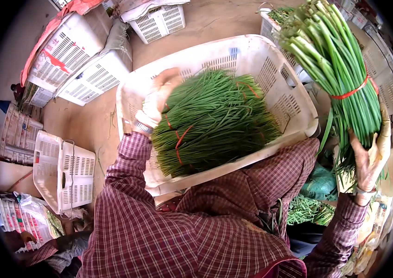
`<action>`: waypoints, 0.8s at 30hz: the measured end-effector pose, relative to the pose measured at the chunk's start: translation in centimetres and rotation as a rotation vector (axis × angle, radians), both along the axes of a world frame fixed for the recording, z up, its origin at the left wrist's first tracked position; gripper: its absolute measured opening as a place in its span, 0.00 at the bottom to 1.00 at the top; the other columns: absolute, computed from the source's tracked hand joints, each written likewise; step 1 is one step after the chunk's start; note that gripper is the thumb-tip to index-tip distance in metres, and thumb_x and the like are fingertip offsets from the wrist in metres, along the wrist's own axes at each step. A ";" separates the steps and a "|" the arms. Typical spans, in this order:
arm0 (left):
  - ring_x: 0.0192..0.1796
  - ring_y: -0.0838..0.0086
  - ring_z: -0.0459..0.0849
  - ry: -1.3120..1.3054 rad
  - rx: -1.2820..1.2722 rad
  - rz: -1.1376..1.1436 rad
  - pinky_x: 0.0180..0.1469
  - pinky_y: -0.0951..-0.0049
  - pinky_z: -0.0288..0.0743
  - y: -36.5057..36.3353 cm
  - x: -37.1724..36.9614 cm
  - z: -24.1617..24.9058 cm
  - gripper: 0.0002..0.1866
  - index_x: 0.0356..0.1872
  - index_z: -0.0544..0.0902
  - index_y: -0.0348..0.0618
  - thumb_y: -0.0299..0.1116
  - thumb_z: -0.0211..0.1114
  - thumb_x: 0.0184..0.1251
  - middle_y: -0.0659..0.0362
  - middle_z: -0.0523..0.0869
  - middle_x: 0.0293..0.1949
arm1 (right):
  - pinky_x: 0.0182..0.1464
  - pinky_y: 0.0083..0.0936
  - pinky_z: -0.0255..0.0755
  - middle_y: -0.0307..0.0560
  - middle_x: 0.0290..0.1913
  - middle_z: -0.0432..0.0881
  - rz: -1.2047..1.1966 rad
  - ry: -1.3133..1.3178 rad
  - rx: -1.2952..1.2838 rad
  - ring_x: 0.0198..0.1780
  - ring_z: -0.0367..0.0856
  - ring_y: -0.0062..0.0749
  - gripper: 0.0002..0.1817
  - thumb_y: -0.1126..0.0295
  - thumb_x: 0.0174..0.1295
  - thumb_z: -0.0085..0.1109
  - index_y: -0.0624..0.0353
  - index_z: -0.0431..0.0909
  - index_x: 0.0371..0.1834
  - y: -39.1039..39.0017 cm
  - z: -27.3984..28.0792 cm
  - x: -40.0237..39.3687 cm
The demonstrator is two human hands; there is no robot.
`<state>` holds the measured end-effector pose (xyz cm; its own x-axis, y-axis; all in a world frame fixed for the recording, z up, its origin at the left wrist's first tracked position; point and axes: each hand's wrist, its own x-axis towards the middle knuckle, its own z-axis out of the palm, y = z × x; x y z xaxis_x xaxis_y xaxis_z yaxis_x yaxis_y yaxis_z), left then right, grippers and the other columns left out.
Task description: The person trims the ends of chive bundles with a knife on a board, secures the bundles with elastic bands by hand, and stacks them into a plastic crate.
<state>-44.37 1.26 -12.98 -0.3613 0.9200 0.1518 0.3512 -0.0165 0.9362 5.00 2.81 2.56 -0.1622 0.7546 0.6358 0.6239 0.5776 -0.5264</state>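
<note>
A thick bunch of Chinese chives, bound with a red tie, is held up at the right. My right hand is closed around its leafy lower end, with the pale cut stalks pointing up and left. In front of me stands a large white plastic basket, tilted in this view. Several bunches of chives with red ties lie inside it. My left hand, with a white covering on its palm, is at the basket's left side, its slightly blurred fingers apart beside the leaves.
White crates with covers stand at the upper left, another crate behind. An open white basket sits at the left. Loose greens and a green bag lie by my right knee. Part of another person shows lower left.
</note>
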 end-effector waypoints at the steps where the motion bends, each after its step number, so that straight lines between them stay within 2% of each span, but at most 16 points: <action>1: 0.53 0.74 0.84 -0.085 0.002 0.057 0.61 0.73 0.76 -0.6 -1.5 -1.4 0.16 0.55 0.86 0.43 0.35 0.71 0.68 0.57 0.89 0.52 | 0.69 0.40 0.72 0.52 0.69 0.72 0.000 -0.029 0.023 0.66 0.75 0.41 0.46 0.85 0.50 0.72 0.57 0.64 0.75 0.9 0.0 -0.2; 2: 0.53 0.74 0.84 -0.086 -0.005 0.056 0.61 0.73 0.76 -1.0 -1.8 -2.6 0.16 0.55 0.86 0.43 0.35 0.71 0.68 0.57 0.89 0.52 | 0.69 0.39 0.73 0.52 0.68 0.74 0.001 -0.058 0.046 0.65 0.76 0.40 0.45 0.85 0.49 0.73 0.57 0.65 0.75 1.9 0.0 -0.3; 4: 0.48 0.72 0.86 -0.112 -0.116 -0.048 0.55 0.72 0.79 -2.4 -1.7 -4.5 0.14 0.53 0.87 0.41 0.30 0.69 0.68 0.56 0.91 0.43 | 0.68 0.39 0.72 0.52 0.66 0.75 -0.025 -0.078 0.037 0.65 0.76 0.40 0.44 0.83 0.50 0.74 0.56 0.67 0.74 3.2 -0.8 -1.0; 6: 0.37 0.74 0.87 -0.206 -0.187 -0.126 0.44 0.74 0.81 -2.7 0.7 -6.3 0.07 0.39 0.89 0.35 0.26 0.71 0.62 0.56 0.90 0.34 | 0.66 0.38 0.73 0.50 0.64 0.77 0.050 -0.050 0.090 0.65 0.76 0.38 0.42 0.82 0.50 0.74 0.57 0.69 0.73 4.3 -2.1 -1.6; 8: 0.32 0.73 0.87 0.028 -0.252 -0.180 0.38 0.71 0.81 -1.8 3.3 -7.8 0.08 0.38 0.89 0.33 0.29 0.70 0.62 0.52 0.90 0.33 | 0.66 0.36 0.73 0.50 0.65 0.76 0.035 -0.043 -0.005 0.65 0.76 0.37 0.43 0.83 0.49 0.74 0.57 0.69 0.73 4.3 -2.6 -2.7; 10: 0.30 0.72 0.88 0.170 -0.259 -0.208 0.38 0.70 0.80 0.0 6.2 -7.3 0.12 0.38 0.89 0.36 0.35 0.70 0.64 0.51 0.90 0.31 | 0.66 0.37 0.73 0.48 0.64 0.76 0.006 -0.060 -0.037 0.65 0.75 0.36 0.43 0.84 0.49 0.74 0.57 0.68 0.73 4.1 -3.4 -3.1; 12: 0.28 0.74 0.86 0.166 -0.303 -0.227 0.35 0.71 0.78 2.7 8.4 -8.7 0.15 0.40 0.90 0.37 0.41 0.69 0.66 0.53 0.87 0.27 | 0.66 0.37 0.72 0.47 0.64 0.76 0.017 -0.022 -0.083 0.66 0.74 0.36 0.43 0.82 0.50 0.74 0.57 0.68 0.73 3.9 -4.1 -2.6; 14: 0.26 0.75 0.84 0.137 -0.395 -0.202 0.34 0.73 0.78 5.5 9.8 -10.9 0.15 0.41 0.90 0.39 0.42 0.69 0.66 0.54 0.88 0.28 | 0.66 0.38 0.72 0.46 0.65 0.76 0.001 0.040 -0.151 0.66 0.74 0.36 0.42 0.80 0.50 0.74 0.56 0.69 0.73 3.7 -4.9 -1.5; 16: 0.26 0.75 0.83 0.081 -0.497 -0.150 0.33 0.73 0.78 8.2 10.4 -13.2 0.16 0.43 0.90 0.38 0.42 0.69 0.66 0.54 0.88 0.28 | 0.65 0.40 0.72 0.46 0.65 0.76 -0.137 -0.176 -0.106 0.65 0.75 0.36 0.42 0.77 0.50 0.74 0.55 0.69 0.72 2.3 -4.2 -1.9; 17: 0.26 0.75 0.83 0.082 -0.500 -0.162 0.33 0.73 0.78 9.2 10.3 -14.3 0.16 0.43 0.90 0.38 0.42 0.69 0.66 0.54 0.88 0.28 | 0.65 0.39 0.72 0.46 0.64 0.77 -0.223 -0.162 -0.135 0.63 0.76 0.36 0.42 0.76 0.48 0.74 0.55 0.70 0.72 1.8 -4.1 -1.9; 20: 0.27 0.72 0.83 0.137 -0.561 -0.174 0.35 0.71 0.78 11.4 10.3 -16.3 0.20 0.45 0.89 0.38 0.46 0.71 0.65 0.53 0.89 0.29 | 0.66 0.32 0.71 0.48 0.62 0.78 -0.261 -0.058 -0.195 0.62 0.78 0.35 0.43 0.78 0.47 0.73 0.58 0.69 0.71 0.9 -4.1 -1.3; 21: 0.28 0.70 0.84 0.257 -0.578 -0.180 0.36 0.69 0.79 11.7 10.5 -15.9 0.22 0.45 0.89 0.38 0.49 0.72 0.63 0.53 0.89 0.30 | 0.68 0.39 0.71 0.51 0.69 0.75 -0.245 -0.075 -0.211 0.64 0.77 0.40 0.46 0.81 0.48 0.70 0.50 0.66 0.76 0.8 -4.2 -0.6; 22: 0.30 0.67 0.85 0.377 -0.592 -0.185 0.38 0.67 0.79 11.9 10.8 -15.6 0.24 0.45 0.89 0.38 0.52 0.73 0.61 0.52 0.89 0.31 | 0.67 0.30 0.71 0.49 0.64 0.78 -0.259 -0.119 -0.153 0.61 0.79 0.35 0.42 0.78 0.47 0.73 0.61 0.69 0.71 0.7 -4.4 -0.4; 23: 0.33 0.63 0.86 0.436 -0.585 -0.149 0.41 0.64 0.79 11.8 11.1 -15.2 0.25 0.41 0.90 0.39 0.54 0.76 0.56 0.51 0.90 0.32 | 0.67 0.31 0.71 0.49 0.64 0.77 -0.265 -0.123 -0.169 0.61 0.79 0.35 0.43 0.78 0.47 0.74 0.61 0.68 0.71 0.5 -4.3 -0.4; 24: 0.33 0.63 0.86 0.440 -0.587 -0.152 0.41 0.64 0.79 11.9 11.2 -15.5 0.25 0.41 0.90 0.39 0.54 0.76 0.56 0.51 0.90 0.32 | 0.67 0.31 0.71 0.49 0.64 0.77 -0.269 -0.127 -0.184 0.61 0.79 0.36 0.43 0.78 0.47 0.74 0.61 0.68 0.71 0.4 -4.1 -0.6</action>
<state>-33.19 13.13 -28.44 -0.2432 0.9291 -0.2787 0.7286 0.3647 0.5798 4.45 3.19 -1.51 -0.0109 0.8814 0.4723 0.8079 0.2862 -0.5153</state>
